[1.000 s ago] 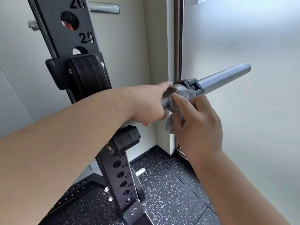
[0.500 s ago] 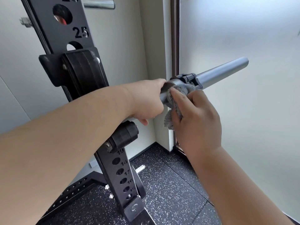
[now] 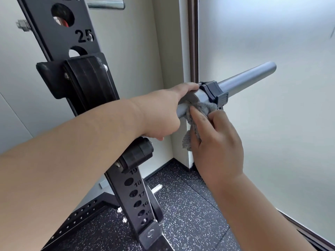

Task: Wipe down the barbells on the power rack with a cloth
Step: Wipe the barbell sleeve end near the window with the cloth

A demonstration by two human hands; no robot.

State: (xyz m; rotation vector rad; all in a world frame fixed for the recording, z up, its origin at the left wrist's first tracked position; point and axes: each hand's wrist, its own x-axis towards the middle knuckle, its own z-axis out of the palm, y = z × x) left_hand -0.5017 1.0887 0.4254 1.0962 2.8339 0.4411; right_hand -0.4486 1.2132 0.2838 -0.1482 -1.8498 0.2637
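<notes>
While my left hand (image 3: pixel 163 113) clasps the barbell (image 3: pixel 248 77) inboard of the collar (image 3: pixel 211 89), my right hand (image 3: pixel 217 142) pinches the cloth (image 3: pixel 204 107) against it; the bar's axis runs up-right, its free end nearer my right.

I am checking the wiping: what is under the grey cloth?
The barbell, beside the black collar; the right hand holds the cloth against it. The covered part is hidden.
</notes>
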